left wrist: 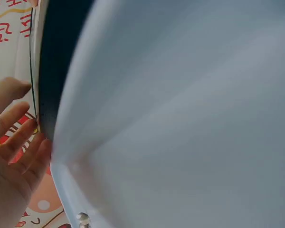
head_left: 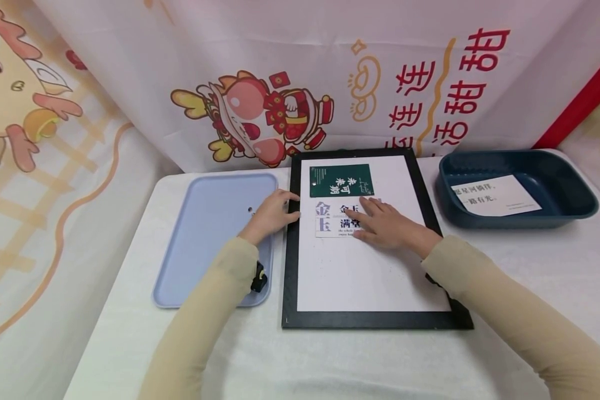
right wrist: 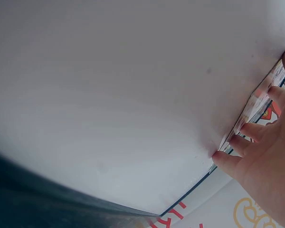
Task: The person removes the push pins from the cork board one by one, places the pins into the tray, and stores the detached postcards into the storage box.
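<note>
White card (head_left: 336, 221) lies partly hidden under right grip (head_left: 387, 223), spread; left grip (head_left: 271, 215), uncurled, touches board (head_left: 375, 278).

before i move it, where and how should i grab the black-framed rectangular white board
Probably by both long sides of the black-framed rectangular white board, about midway, from outside left and right: they run opposite each other, while the dark green printed card and white printed card lie between.

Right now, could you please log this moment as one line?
left hand: at board; right hand: on white card; green card: on board; bin: holds another card
</note>
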Tool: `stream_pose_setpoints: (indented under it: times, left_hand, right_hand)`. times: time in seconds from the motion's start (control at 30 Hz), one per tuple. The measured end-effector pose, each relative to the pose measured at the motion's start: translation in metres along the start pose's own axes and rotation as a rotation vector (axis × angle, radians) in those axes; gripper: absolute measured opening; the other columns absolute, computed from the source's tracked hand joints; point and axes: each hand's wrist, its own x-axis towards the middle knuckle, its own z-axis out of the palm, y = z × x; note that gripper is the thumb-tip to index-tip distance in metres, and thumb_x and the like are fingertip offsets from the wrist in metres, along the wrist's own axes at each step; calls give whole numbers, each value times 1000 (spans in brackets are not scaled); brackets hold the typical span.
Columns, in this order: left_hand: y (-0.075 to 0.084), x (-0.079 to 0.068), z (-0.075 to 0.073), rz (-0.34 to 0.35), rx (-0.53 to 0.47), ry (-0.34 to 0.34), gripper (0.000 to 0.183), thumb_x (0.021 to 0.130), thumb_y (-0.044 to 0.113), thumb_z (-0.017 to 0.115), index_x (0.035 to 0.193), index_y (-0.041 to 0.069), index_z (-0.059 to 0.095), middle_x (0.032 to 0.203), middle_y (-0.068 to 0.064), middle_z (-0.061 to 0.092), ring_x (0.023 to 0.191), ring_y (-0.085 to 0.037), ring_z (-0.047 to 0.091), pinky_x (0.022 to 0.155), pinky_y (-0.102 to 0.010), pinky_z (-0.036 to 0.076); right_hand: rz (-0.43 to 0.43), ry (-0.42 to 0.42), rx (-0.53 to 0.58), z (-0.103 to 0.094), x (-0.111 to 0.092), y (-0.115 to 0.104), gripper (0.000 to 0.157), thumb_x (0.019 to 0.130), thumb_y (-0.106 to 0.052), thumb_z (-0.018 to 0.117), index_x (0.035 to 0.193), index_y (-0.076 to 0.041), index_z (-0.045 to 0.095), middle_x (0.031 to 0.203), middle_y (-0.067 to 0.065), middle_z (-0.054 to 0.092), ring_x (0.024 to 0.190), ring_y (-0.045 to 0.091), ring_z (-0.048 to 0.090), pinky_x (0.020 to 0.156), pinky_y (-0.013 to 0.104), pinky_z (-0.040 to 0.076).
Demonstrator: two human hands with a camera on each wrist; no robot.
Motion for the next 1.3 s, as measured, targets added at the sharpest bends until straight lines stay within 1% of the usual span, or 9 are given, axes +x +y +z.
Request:
stream_pose_setpoints:
  times: [0.17,0.37,0.5,0.63,0.73,0.87,1.07,1.3]
  left_hand:
    - [0,2,2,26,31,-29,49,93,28,62,137,10,50,144,-11,42,134,-27,42,113,-43,34]
    - [0,4,3,18,17,-39,52,93,26,61,140,9,46,146,-10,37,133,-27,41,113,-43,34]
    - [2,4,3,34,37,-44,50,93,24,60,138,8,48,146,-12,36,132,-28,41,113,-43,34]
    - [3,3,2,43,57,-55,47,93,23,58,136,7,50,146,-13,35,133,-29,40,114,-42,33]
    - [2,4,3,36,54,-55,46,93,23,58,136,7,50,146,-12,35,133,-28,40,114,-42,33]
    - [1,5,5,38,45,-52,45,93,22,59,134,7,52,146,-12,36,132,-28,41,114,-41,33]
    - [0,7,7,13,24,-52,44,93,22,60,134,9,52,146,-11,35,130,-27,41,114,-41,32]
    - [1,5,6,18,13,-43,44,93,21,59,133,8,52,146,-11,35,129,-27,41,114,-41,32]
  right_hand:
    - [-5,11,-8,0,2,0,61,98,-42,47,152,-23,26,159,23,10,146,44,9,118,58,12]
    - [12,25,9,-1,2,0,65,97,-43,51,152,-23,25,159,22,14,145,45,14,117,59,16]
    - [22,39,9,-3,2,0,66,94,-44,54,151,-22,30,157,22,19,144,45,18,114,60,21]
    - [28,73,14,-5,1,-1,67,91,-45,60,148,-18,37,154,23,25,141,46,25,112,61,24]
    - [42,87,30,-7,1,-1,70,88,-45,64,147,-15,38,153,25,26,140,46,24,112,61,24]
    - [68,71,45,-7,0,1,77,86,-46,66,148,-13,35,154,25,22,142,46,20,113,61,22]
    - [59,59,69,-7,1,2,80,85,-44,67,149,-11,33,156,26,17,143,48,15,114,61,20]
    - [48,76,87,-9,0,2,81,83,-43,71,147,-11,35,149,27,27,139,46,24,113,60,24]
